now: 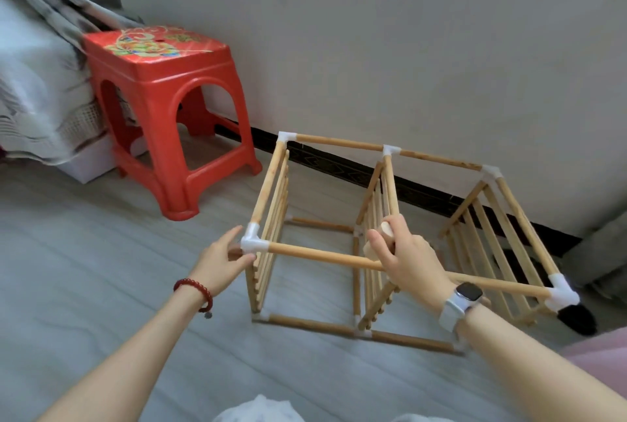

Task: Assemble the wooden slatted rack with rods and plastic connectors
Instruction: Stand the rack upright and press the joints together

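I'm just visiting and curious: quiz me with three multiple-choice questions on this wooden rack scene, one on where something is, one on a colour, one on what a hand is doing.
1. Where does the plastic stool stand relative to the wooden slatted rack?
A. To its left, by the wall
B. Inside it
C. On top of it

2. What colour is the bead bracelet on the left wrist?
A. Blue
B. Dark red
C. White

3. What is the right hand doing?
A. Lying flat on the floor
B. Resting on the stool
C. Gripping the rack's near top wooden rod

Answers:
1. A, the stool stands left of the rack, close to the wall.
2. B, the beads are dark red.
3. C, its fingers curl round the rod at the rack's middle, while the left hand touches the white plastic corner connector.
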Motion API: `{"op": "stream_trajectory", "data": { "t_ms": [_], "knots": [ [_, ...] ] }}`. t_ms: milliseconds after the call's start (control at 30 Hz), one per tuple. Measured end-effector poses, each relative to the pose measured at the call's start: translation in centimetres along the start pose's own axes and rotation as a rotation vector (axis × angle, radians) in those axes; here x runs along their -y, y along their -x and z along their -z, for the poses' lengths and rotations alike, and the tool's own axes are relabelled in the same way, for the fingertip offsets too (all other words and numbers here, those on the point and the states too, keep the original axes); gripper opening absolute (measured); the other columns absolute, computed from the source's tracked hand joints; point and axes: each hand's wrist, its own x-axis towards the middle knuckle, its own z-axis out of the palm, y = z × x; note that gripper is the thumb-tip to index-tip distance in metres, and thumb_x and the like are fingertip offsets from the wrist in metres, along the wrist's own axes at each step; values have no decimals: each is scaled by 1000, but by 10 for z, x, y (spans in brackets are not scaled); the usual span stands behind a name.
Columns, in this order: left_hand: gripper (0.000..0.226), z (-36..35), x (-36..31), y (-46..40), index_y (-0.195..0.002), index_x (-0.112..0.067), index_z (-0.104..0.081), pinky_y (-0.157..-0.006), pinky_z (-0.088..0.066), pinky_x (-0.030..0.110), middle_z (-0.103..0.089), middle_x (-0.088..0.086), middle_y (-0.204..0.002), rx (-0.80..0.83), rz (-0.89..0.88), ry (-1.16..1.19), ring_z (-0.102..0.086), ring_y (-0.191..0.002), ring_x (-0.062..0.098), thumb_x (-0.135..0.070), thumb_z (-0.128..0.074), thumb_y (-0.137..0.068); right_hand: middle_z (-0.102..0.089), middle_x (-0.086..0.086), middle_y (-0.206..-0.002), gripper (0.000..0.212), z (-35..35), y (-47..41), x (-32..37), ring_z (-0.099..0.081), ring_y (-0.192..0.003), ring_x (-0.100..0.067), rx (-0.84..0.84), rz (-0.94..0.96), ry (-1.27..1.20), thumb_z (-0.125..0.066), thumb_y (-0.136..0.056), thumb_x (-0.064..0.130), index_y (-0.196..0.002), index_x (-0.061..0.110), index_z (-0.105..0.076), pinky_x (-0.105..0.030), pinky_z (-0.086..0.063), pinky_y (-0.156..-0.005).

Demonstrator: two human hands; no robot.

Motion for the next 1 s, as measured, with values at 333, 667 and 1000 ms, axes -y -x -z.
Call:
{"op": "stream_trajectory", "data": {
  "t_ms": [333,667,1000],
  "knots": [
    [20,-29,8,21,-102,-26,-72,-74,-41,24,-64,-10,-83,-3,-82,20,-54,-82,9,-22,-69,-82,-59,-2,-83,35,-34,-33,111,-58,-75,-26,250,266,-61,-51,-93,41,-101,10,-39,-40,-47,-68],
    [19,-37,22,20,-87,-11,-73,-87,-37,26,-60,-10,-92,-56,-214,-71,-44,-94,9,-28,-70,-80,-66,-1,-82,34,-74,-17,120,-65,-73,-31,223,346,368,-34,-99,42,-110,10,-34,-37,-48,-62],
    [15,-38,32,16,-69,-18,-66,-84,-36,24,-50,-23,-76,-15,-206,-37,-39,-94,4,-29,-72,-77,-65,-2,-86,38,-74,-18,125,-64,-69,-27,172,408,506,-20,-99,39,-117,10,-36,-35,-45,-56]
  ]
}}
